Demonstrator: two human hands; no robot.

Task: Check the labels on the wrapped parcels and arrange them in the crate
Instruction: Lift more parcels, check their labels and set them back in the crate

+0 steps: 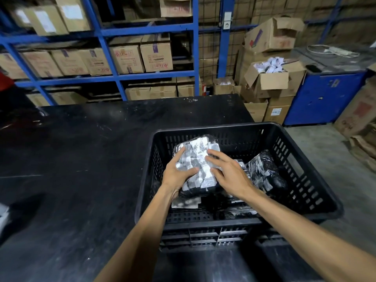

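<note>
A black crate (317, 202) sits at the right edge of a dark table (71, 180). Inside the crate, at its left, both hands hold one wrapped parcel (200, 159), shiny with plastic over dark contents. The left hand (177, 174) grips the parcel's left side, fingers curled over the top and thumb pressed on its face. The right hand (230, 174) lies on the parcel's right side with fingers spread flat. A second parcel (264, 169) rests in the crate to the right, and more lie beneath. Beyond the crate stand blue shelves (105, 78) of cardboard boxes (156, 53).
</note>
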